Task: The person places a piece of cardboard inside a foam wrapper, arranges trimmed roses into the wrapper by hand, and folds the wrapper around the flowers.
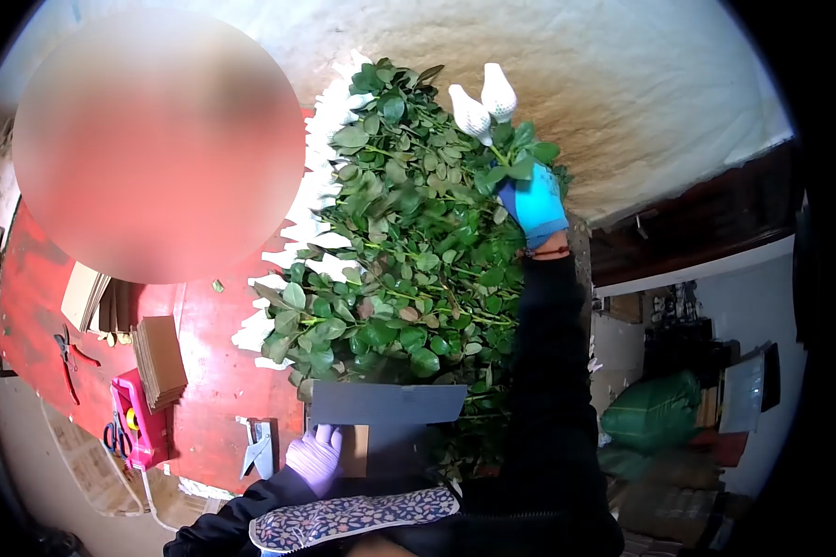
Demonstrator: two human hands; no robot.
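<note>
I have the right hand [536,200] grasping two netted roses [474,116] toward the far right corner of the surface [223,413], over the stem pile [409,232]. At the near edge, the left hand [314,458] lies beside a brown card [354,452]; I cannot tell whether it grips. Hold stems lightly below the heads; avoid crushing netting or snagging leaves.

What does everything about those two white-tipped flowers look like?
The two white-tipped, green-leaved flowers have tapered white covers that look like netting, hiding the petals. Glossy green leaves sit just below. The right hand in a bright blue glove grips the stems, whose lower ends I can't make out. Both tips point toward the picture's top, leaning slightly left, before a cream-and-brown wall.
</note>
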